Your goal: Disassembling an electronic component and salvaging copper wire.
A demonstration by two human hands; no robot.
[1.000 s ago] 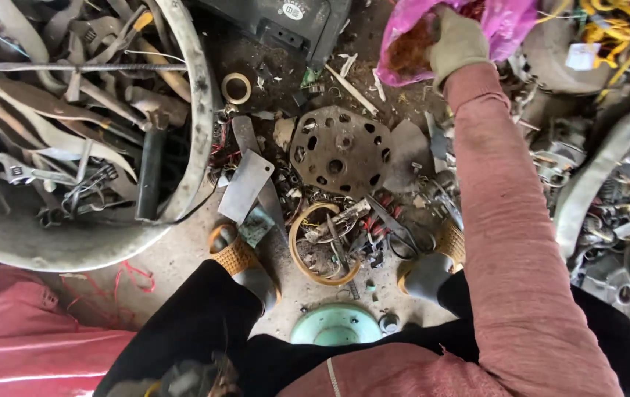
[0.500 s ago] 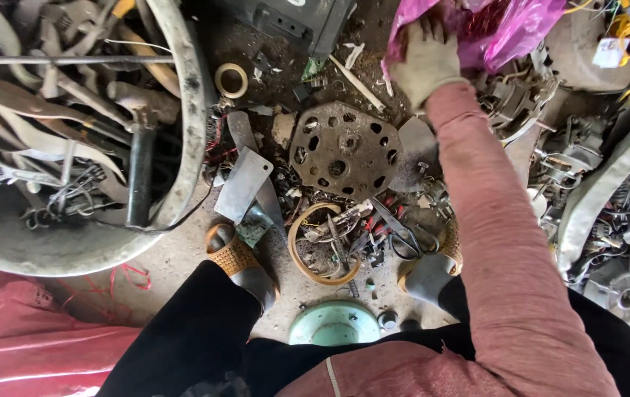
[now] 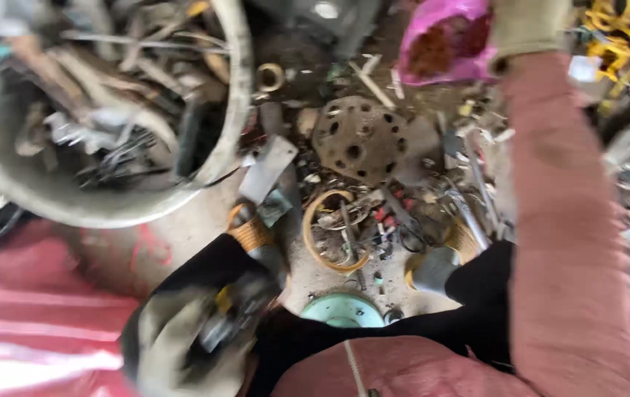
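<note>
My right hand [image 3: 527, 28], in a pale work glove, reaches far forward and grips the rim of a pink plastic bag [image 3: 440, 45] with rusty brown pieces inside; the fingers are cut off by the top edge. My left hand [image 3: 183, 347], also gloved, is low at the bottom left over my knee. It is blurred and closed around a small dark metal part [image 3: 228, 317] with a yellow bit on it. Between my feet lie a rusty perforated disc [image 3: 355, 140] and a brass ring [image 3: 330, 237] among loose scrap.
A big grey tub [image 3: 235, 110] full of metal scrap stands at the left. A red sack [image 3: 21, 316] lies at the bottom left, and a pale green round lid [image 3: 344, 310] sits by my legs. Yellow parts [image 3: 613, 37] and machine pieces crowd the right side.
My left hand has come into view at the bottom left with a small part in it. My right hand stays at the pink bag, which now sits higher in the picture.
</note>
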